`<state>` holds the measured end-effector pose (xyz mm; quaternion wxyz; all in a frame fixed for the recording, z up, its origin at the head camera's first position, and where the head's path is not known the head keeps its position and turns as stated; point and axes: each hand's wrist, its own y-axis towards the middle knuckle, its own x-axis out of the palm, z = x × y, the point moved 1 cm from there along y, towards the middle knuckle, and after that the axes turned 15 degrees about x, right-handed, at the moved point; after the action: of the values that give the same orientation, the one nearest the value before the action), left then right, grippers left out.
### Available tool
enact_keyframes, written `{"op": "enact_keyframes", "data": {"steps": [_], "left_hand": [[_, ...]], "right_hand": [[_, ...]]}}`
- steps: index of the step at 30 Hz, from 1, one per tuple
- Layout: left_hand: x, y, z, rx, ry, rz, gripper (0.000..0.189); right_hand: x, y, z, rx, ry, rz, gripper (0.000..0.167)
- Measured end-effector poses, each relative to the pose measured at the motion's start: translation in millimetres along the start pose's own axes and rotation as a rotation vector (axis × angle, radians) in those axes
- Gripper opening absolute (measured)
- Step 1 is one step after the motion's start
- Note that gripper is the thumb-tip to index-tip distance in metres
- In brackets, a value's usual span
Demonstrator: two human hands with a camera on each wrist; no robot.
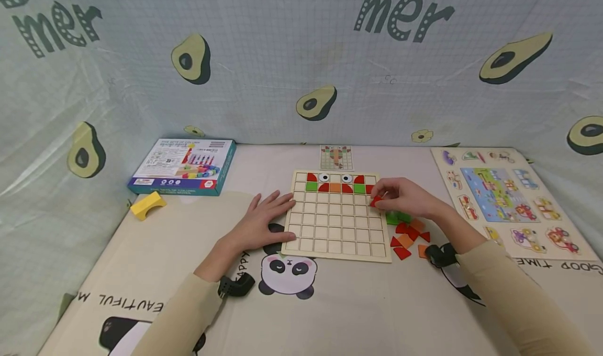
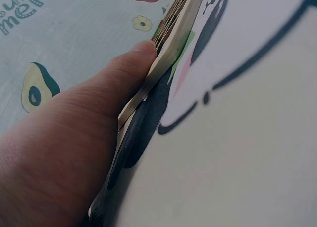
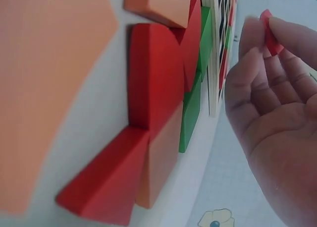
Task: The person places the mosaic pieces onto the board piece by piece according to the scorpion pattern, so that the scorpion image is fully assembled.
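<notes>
A wooden grid board point(image 1: 333, 225) lies on the table, its top two rows partly filled with red, green, orange and eye-printed blocks point(image 1: 335, 188). My left hand point(image 1: 256, 225) rests on the board's left edge with fingers spread and straight; its thumb point(image 2: 126, 68) lies against the wooden side in the left wrist view. Over the board's upper right edge, my right hand point(image 1: 406, 197) pinches a small red block point(image 3: 271, 36) between thumb and fingertips. That block's full shape is hidden by the fingers. Loose red, orange and green blocks point(image 1: 402, 253) lie right of the board, below this hand.
Behind the board lies a small pattern card point(image 1: 336, 158). A boxed set point(image 1: 183, 165) and a yellow arch block point(image 1: 148, 205) are at the left. A picture puzzle board point(image 1: 513, 199) lies at the right, and a printed cloth wall point(image 1: 264, 57) rises behind.
</notes>
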<state>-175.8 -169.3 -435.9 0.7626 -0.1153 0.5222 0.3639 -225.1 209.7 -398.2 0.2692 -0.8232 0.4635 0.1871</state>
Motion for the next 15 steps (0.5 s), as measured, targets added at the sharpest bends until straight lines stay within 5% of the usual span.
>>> {"op": "enact_keyframes", "data": {"steps": [15], "left_hand": [[-0.1, -0.4, -0.4, 0.003, 0.001, 0.003, 0.085]], "right_hand": [[5, 4.9, -11, 0.030, -0.026, 0.023, 0.020]]}}
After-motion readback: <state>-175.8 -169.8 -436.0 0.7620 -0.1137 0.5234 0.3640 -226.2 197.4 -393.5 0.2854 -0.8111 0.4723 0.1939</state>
